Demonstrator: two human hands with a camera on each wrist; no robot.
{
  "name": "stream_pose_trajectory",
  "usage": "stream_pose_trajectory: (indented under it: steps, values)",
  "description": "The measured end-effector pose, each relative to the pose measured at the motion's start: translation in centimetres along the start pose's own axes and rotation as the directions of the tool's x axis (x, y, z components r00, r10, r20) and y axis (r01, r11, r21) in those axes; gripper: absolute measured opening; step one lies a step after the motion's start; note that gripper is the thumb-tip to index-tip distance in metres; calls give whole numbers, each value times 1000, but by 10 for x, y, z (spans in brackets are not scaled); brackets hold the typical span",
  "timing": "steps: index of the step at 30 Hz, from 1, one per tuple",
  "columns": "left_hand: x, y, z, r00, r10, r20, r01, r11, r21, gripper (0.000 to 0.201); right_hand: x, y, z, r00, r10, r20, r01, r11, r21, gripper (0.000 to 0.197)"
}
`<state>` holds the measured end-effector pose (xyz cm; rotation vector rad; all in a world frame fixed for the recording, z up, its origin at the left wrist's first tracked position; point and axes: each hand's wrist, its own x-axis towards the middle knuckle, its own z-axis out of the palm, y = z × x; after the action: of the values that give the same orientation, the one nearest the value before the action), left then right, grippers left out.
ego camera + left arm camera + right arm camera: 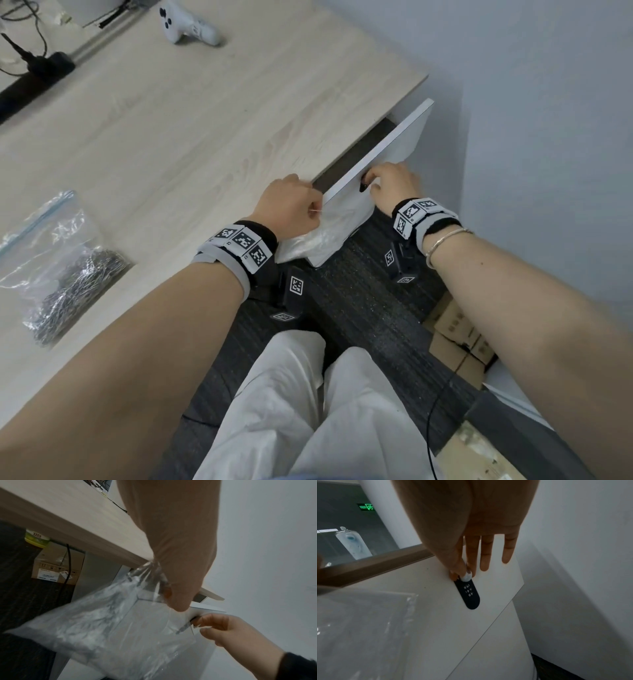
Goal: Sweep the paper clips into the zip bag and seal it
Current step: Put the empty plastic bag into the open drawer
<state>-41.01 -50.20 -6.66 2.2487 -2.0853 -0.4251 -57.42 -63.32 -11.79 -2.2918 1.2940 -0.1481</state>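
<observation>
Left hand pinches empty bag; right hand grips drawer front, ajar.

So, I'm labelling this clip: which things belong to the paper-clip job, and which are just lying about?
Job: zip bag, paper clips inside it, clear bag gripped by left hand.
Lying about: controller, power strip, cardboard boxes, drawer pinched by right hand.

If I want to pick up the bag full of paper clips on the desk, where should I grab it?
Probably grab the zip bag by its blue zip strip, the far end away from the desk's near edge. The paper clips are heaped at the other end, so that end should hang down when lifted. Come from above and pinch the flat strip. I cannot tell if it is sealed, so keep that end highest.
</observation>
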Motion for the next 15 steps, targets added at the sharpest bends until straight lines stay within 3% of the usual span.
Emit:
stream_pose_trajectory:
  steps: [5,9,15]
  values:
    - [-11,19,-2,993,66,102,-50,987,-152,6,-40,13,-3,992,42,115,-45,999,20,34]
    - [-19,34,-2,951,60,304,2,980,-201,7,-67,10,-16,995,68,72,-73,995,61,49]
    - [-36,52,-2,940,44,337,65,951,-303,7,-89,2,-31,987,-10,158,8,1000,16,57]
